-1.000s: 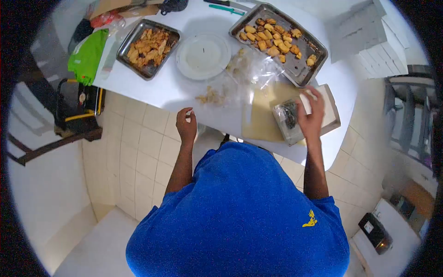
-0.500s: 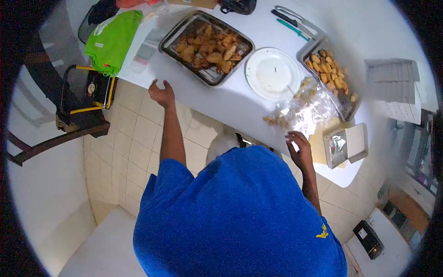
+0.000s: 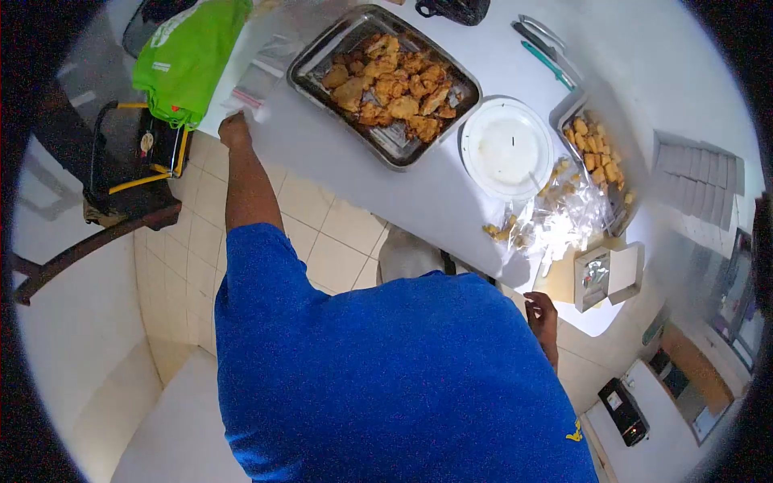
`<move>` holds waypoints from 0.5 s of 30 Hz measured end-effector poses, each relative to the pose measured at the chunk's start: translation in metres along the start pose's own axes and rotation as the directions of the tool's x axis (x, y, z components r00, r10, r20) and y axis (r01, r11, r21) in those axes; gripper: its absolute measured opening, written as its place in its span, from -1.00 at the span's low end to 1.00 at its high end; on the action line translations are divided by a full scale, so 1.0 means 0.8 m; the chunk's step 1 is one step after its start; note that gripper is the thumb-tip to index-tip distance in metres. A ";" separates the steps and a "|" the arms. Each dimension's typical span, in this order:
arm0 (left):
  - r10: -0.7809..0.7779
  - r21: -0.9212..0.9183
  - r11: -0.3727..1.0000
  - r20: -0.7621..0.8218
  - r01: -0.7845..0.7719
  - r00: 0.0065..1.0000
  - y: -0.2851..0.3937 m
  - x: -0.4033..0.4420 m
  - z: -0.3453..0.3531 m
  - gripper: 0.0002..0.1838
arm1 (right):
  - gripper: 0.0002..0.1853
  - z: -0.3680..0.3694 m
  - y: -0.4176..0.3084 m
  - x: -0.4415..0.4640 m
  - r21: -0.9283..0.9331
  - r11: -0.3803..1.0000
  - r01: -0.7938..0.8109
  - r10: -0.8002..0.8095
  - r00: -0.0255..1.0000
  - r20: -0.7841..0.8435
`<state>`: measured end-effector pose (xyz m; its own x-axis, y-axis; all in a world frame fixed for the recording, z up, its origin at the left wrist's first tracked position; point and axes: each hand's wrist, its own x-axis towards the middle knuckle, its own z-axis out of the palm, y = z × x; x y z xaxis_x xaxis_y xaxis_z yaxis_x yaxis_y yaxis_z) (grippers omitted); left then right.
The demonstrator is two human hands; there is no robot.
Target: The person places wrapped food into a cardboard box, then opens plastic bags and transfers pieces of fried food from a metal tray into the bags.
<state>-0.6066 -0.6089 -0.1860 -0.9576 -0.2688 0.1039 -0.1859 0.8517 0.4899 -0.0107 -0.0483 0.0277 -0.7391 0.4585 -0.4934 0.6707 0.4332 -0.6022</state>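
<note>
Plastic bag point(image 3: 259, 80) slants lengthwise away rightward, red edge point(image 3: 247, 99) near left hand point(image 3: 234, 130); grip I cannot tell.

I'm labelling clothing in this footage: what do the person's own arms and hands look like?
The blue shirt has a short left sleeve, leaving the left forearm bare, and a small yellow emblem. Neither the left hand nor the right hand wears a glove.
</note>
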 end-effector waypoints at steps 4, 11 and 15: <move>-0.212 -0.866 0.469 0.080 0.173 0.974 0.029 -0.019 -0.020 -0.92 | -0.84 0.005 0.014 0.026 0.059 0.998 0.031 -0.034 0.998 0.053; -0.410 -0.900 0.293 0.186 0.322 0.893 0.045 -0.067 -0.042 -0.73 | -0.83 -0.004 0.009 0.057 0.052 0.998 -0.027 0.027 0.999 0.018; -0.402 -0.845 0.442 0.113 0.301 0.909 0.057 -0.064 -0.046 -0.82 | -0.80 0.013 0.020 0.062 0.095 0.994 -0.055 0.049 0.997 0.062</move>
<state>-0.5578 -0.5726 -0.1373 -0.8201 -0.5360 -0.2004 -0.1843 -0.0842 0.9793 -0.0373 -0.0263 -0.0129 -0.7078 0.4306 -0.5600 0.7012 0.3317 -0.6311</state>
